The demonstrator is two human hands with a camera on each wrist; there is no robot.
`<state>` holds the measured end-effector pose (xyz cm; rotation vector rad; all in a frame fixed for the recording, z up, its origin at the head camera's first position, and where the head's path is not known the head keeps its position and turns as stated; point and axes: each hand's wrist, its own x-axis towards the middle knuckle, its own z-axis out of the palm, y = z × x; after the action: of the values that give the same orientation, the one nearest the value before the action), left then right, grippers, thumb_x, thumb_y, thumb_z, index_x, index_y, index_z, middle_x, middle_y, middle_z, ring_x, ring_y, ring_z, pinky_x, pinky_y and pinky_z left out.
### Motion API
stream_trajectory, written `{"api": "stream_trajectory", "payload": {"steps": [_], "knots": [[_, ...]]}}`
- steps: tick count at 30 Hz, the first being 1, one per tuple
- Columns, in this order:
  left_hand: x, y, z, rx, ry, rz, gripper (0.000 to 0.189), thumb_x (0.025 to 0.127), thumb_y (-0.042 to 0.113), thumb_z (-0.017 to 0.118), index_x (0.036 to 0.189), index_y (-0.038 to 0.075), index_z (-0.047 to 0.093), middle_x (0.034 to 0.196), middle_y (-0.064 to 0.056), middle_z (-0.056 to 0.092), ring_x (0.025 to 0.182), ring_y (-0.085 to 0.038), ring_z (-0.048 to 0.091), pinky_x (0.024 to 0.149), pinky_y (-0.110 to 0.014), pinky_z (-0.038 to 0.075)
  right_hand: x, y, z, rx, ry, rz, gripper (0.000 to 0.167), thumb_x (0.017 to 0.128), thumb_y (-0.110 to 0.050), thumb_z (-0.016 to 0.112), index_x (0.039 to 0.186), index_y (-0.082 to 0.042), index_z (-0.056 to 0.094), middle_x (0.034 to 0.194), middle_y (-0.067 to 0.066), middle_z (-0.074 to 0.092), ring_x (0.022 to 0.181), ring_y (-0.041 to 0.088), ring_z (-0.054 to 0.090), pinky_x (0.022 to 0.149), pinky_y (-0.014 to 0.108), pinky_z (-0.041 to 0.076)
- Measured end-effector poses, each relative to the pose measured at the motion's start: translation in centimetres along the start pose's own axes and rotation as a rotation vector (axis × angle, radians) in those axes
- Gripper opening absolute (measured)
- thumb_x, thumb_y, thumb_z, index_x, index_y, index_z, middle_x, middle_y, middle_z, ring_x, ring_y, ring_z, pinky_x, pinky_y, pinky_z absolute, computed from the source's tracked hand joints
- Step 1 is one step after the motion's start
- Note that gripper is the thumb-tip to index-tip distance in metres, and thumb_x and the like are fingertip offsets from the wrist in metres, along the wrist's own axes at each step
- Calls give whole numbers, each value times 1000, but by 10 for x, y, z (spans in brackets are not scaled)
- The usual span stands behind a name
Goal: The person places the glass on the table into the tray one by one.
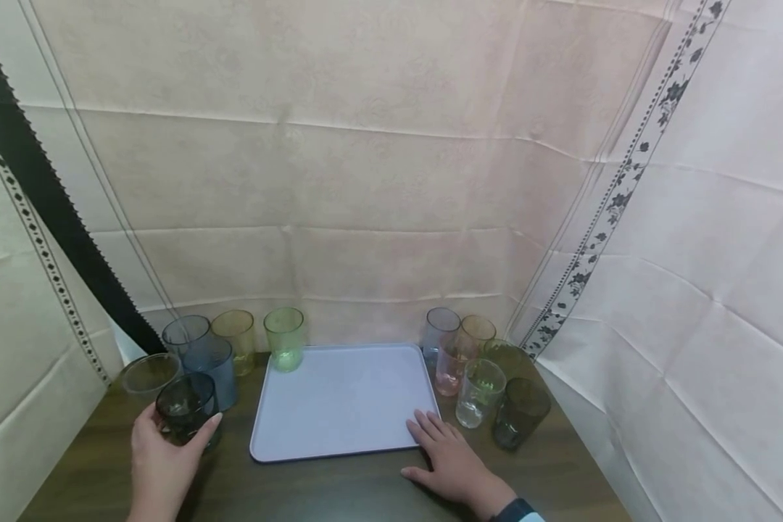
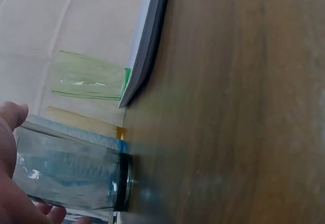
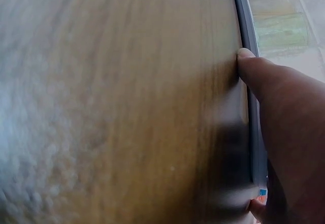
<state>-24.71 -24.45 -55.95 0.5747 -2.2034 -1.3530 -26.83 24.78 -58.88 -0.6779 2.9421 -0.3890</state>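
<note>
My left hand (image 1: 163, 460) holds a dark grey drinking glass (image 1: 185, 406), thumb on its right side and fingers on its left. In the left wrist view that glass (image 2: 71, 173) appears upright with its base at the wooden tabletop. On the back left corner of a white tray (image 1: 346, 406) stands a green glass (image 1: 286, 341). My right hand (image 1: 450, 460) lies with fingers spread at the tray's front right corner, fingertips over its edge. Its thumb (image 3: 254, 64) meets the tray's dark outer edge in the right wrist view. Neither palm shows fully.
Left of the tray stand a clear glass (image 1: 145, 377), a blue glass (image 1: 218, 377), a grey-blue glass (image 1: 185, 330) and a yellow glass (image 1: 240, 362). Several more crowd the right side, including a pink glass (image 1: 449, 373) and a dark brown glass (image 1: 520, 417). Cloth walls (image 1: 365, 188) enclose the table.
</note>
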Motion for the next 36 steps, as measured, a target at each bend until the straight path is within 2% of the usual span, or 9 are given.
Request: {"api": "stream_trajectory", "payload": {"steps": [7, 21, 28, 33, 34, 36], "knots": [[1, -4, 3, 0, 28, 29, 98, 95, 35, 90, 163, -7, 34, 150, -36, 48, 137, -52, 53, 108, -71, 46, 0, -2, -2, 5, -1, -2, 95, 100, -83, 56, 174, -28, 37, 183, 0, 25, 169, 32, 22, 130, 68, 27], [2, -1, -1, 9, 2, -26, 99, 96, 37, 89, 163, -8, 32, 153, -38, 44, 140, -57, 50, 107, -75, 49, 0, 0, -1, 9, 2, -9, 94, 100, -83, 55, 174, -29, 37, 183, 0, 25, 169, 32, 22, 129, 69, 28], [-3, 9, -1, 0, 1, -4, 96, 95, 40, 90, 161, -6, 37, 151, -33, 49, 140, -52, 53, 102, -65, 51, 1, 0, -2, 3, 3, -5, 94, 99, -84, 54, 174, -30, 37, 184, -1, 24, 169, 32, 22, 129, 69, 28], [-8, 21, 3, -42, -42, -4, 101, 94, 42, 91, 163, -5, 34, 155, -34, 46, 145, -55, 48, 111, -72, 48, 1, 0, -1, 0, 9, -11, 93, 100, -82, 55, 174, -29, 38, 183, 0, 25, 168, 34, 23, 129, 69, 28], [-10, 23, 5, -50, -48, 0, 101, 93, 42, 91, 163, -5, 34, 155, -33, 47, 144, -54, 49, 111, -70, 49, 0, 0, -1, 0, 10, -13, 93, 100, -82, 55, 174, -28, 38, 183, 1, 26, 168, 34, 23, 129, 69, 28], [-12, 25, 8, -66, -57, 16, 100, 92, 40, 93, 162, -4, 35, 154, -32, 48, 144, -51, 51, 109, -50, 56, 0, -1, -1, 4, 13, -17, 93, 100, -82, 56, 174, -27, 39, 183, 1, 26, 168, 34, 24, 129, 69, 28]]}}
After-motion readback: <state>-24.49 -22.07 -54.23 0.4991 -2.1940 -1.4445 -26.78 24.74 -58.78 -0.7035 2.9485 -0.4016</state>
